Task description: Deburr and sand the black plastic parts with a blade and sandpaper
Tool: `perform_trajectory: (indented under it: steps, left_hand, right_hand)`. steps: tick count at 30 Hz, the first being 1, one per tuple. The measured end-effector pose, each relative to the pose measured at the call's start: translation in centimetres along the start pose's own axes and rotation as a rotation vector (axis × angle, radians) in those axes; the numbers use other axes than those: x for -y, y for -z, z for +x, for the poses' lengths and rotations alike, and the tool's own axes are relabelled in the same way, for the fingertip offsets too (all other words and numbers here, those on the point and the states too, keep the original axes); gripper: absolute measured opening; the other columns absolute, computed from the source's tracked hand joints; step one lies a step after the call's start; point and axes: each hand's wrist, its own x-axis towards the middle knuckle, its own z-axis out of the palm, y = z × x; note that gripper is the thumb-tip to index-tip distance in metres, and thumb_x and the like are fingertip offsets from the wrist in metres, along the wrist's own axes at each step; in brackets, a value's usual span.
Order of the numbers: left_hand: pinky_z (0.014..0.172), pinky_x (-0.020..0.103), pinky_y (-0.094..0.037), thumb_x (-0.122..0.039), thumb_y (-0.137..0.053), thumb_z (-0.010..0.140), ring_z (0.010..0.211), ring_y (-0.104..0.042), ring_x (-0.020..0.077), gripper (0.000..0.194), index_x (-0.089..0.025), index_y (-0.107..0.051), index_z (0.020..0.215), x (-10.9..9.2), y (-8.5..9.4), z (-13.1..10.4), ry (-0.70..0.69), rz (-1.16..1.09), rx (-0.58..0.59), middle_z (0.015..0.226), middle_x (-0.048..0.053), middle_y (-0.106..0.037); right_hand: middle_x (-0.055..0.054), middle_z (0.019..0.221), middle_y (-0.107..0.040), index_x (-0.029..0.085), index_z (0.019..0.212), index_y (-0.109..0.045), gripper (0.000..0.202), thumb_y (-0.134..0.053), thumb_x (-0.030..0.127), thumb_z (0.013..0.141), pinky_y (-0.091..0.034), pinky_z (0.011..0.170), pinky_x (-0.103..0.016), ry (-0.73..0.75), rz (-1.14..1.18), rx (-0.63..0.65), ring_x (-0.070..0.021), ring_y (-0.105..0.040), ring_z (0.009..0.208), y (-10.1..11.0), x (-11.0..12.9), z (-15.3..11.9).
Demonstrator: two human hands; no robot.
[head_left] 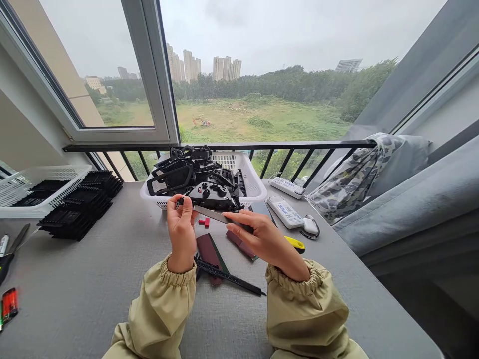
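My left hand is raised over the table in front of the white basket, thumb and fingers pinched on a small dark piece that they mostly hide. My right hand is wrapped round the dark handle of a flat grey metal file. The file slants up to the left, its far end close to my left fingertips; whether it touches the piece cannot be made out. Behind both hands, black plastic parts fill the white basket. A small red piece lies on the table between my hands.
Dark red sandpaper pieces and a black caliper lie below my hands. A yellow-handled tool and white power strips sit at right. Stacked black trays, a second white basket and scissors are at left.
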Motion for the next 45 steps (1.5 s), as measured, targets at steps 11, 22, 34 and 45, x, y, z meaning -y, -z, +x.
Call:
perform_trajectory:
  steps: [11,22,34,45]
  left_hand:
    - [0.068,0.019,-0.054,-0.030,-0.082,0.065,0.080,-0.070,0.0119,0.039,-0.022,-0.051,0.087,-0.3,-0.4,0.4,-0.005,-0.121,-0.041,0.083,-0.002,-0.067]
    - [0.071,0.024,-0.058,-0.036,-0.080,0.070,0.065,-0.069,0.0088,0.037,-0.023,-0.052,0.090,-0.1,-0.6,-0.2,0.074,-0.122,0.094,0.077,-0.005,-0.068]
    - [0.064,0.022,-0.056,-0.023,-0.082,0.060,0.061,-0.065,0.0083,0.053,-0.025,-0.044,0.097,-0.3,-0.7,-0.8,0.040,0.049,0.142,0.076,-0.007,-0.065]
    - [0.070,0.020,-0.050,-0.025,-0.078,0.072,0.071,-0.057,0.0076,0.037,-0.026,-0.049,0.093,0.5,0.4,-0.5,-0.314,0.107,0.184,0.088,-0.004,-0.053]
  right_hand:
    - [-0.009,0.093,-0.076,0.019,0.112,-0.073,0.030,-0.059,0.034,0.090,-0.052,0.070,-0.030,0.011,0.183,-0.082,-0.0196,-0.066,0.078,-0.2,-0.8,0.1]
    - [0.008,0.052,-0.035,0.018,0.129,-0.061,0.051,-0.060,0.047,0.088,-0.015,0.041,-0.023,-0.125,0.761,-0.173,-0.0073,-0.021,0.045,-1.3,0.3,0.4]
    - [-0.001,0.070,-0.058,0.020,0.122,-0.067,0.052,-0.060,0.057,0.086,-0.032,0.048,-0.024,-0.102,0.665,-0.055,-0.0107,-0.038,0.056,-1.1,-0.7,0.3]
    - [-0.001,0.069,-0.061,0.016,0.118,-0.070,0.047,-0.046,0.049,0.095,-0.043,0.057,-0.025,-0.044,0.290,0.081,-0.0133,-0.051,0.061,0.9,-1.2,-0.1]
